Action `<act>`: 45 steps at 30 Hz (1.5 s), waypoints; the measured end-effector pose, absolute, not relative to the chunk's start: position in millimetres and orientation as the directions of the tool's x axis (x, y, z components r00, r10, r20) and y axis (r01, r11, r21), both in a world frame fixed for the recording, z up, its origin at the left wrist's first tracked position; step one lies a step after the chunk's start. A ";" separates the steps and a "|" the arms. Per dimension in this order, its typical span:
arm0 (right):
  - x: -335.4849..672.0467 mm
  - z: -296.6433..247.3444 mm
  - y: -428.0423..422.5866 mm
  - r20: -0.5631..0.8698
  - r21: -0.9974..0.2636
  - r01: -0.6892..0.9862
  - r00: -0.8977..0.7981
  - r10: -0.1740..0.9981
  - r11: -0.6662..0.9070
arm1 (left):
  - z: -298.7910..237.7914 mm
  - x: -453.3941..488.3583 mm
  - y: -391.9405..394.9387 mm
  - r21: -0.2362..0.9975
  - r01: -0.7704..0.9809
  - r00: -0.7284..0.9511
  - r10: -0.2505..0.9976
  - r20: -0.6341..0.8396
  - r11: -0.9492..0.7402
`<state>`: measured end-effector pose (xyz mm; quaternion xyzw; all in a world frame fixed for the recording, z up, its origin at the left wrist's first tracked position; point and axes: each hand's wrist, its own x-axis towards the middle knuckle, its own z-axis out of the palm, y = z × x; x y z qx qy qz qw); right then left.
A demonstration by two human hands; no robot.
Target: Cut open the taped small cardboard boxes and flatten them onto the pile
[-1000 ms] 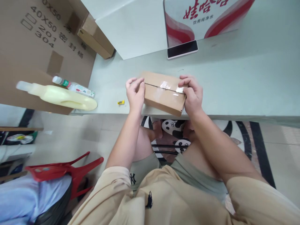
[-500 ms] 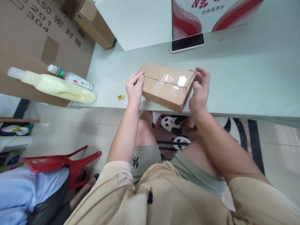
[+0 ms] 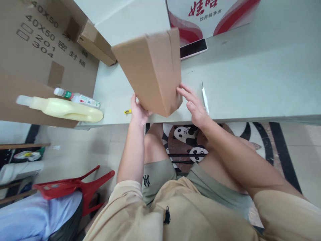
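Note:
A small brown cardboard box [image 3: 150,70] is lifted off the pale green table [image 3: 250,90] and tipped up on end, its plain underside facing me. My left hand [image 3: 137,112] supports its lower left edge from beneath, fingers mostly hidden behind the box. My right hand [image 3: 193,105] presses its fingertips against the box's lower right side, fingers stretched. A thin white pen-like tool [image 3: 205,98] lies on the table just right of my right hand.
A cream jug [image 3: 62,108] and a small bottle [image 3: 76,97] lie at the table's left edge against a large cardboard sheet [image 3: 37,57]. A phone [image 3: 193,49] rests by a red-and-white carton [image 3: 213,13]. A small yellow scrap [image 3: 128,111] lies near the table edge. Red chair [image 3: 72,187] at lower left.
The box has been lifted from lying flat on the table and turned up on end, taped side away from me. The white tool, hidden before, now shows on the table.

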<state>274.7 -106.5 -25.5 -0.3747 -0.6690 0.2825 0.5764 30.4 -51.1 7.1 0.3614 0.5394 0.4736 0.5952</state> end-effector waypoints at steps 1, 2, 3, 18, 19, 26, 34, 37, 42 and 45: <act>276.9 -23.0 -108.2 0.577 -0.795 0.203 -0.037 0.816 0.572 | 3.5 38.9 -57.9 0.940 -0.155 -0.025 0.950 -0.311 0.304; 279.0 -21.3 -109.2 0.589 -0.786 0.224 -0.014 0.808 0.577 | -0.9 47.7 -64.3 0.938 -0.125 -0.024 0.944 -0.328 0.323; 280.8 -20.3 -109.5 0.599 -0.780 0.239 0.017 0.801 0.578 | -5.9 56.1 -70.3 0.931 -0.087 -0.030 0.933 -0.358 0.355; 285.4 -13.2 -105.1 0.633 -0.748 0.269 0.013 0.774 0.607 | 46.0 96.1 -76.8 0.771 0.421 0.242 0.878 0.412 -0.478; 287.6 -11.6 -104.3 0.632 -0.750 0.285 0.045 0.774 0.597 | 46.5 100.2 -73.5 0.743 0.432 0.292 0.859 0.421 -0.511; 327.4 -7.6 -103.6 0.110 -0.677 0.730 0.229 0.967 -0.096 | 23.5 102.9 -65.3 0.562 0.552 0.337 0.782 0.525 -0.616; 336.0 -8.7 -103.4 -0.131 -0.600 0.764 0.199 0.971 -0.237 | 25.7 121.2 -78.9 0.516 0.628 0.303 0.793 0.528 -0.583; 332.1 -1.6 -101.9 -0.097 -0.868 0.469 0.168 0.981 -0.166 | 28.8 121.8 -90.3 0.487 0.591 0.354 0.749 0.560 -0.643; 332.5 7.8 -110.7 0.190 -0.981 -0.007 0.178 0.965 0.195 | 16.7 116.8 -98.2 0.398 0.560 0.366 0.648 0.668 -0.726; 333.6 14.5 -118.5 0.299 -0.951 0.012 0.296 0.907 0.310 | 0.7 121.4 -95.2 0.349 0.581 0.320 0.601 0.733 -0.735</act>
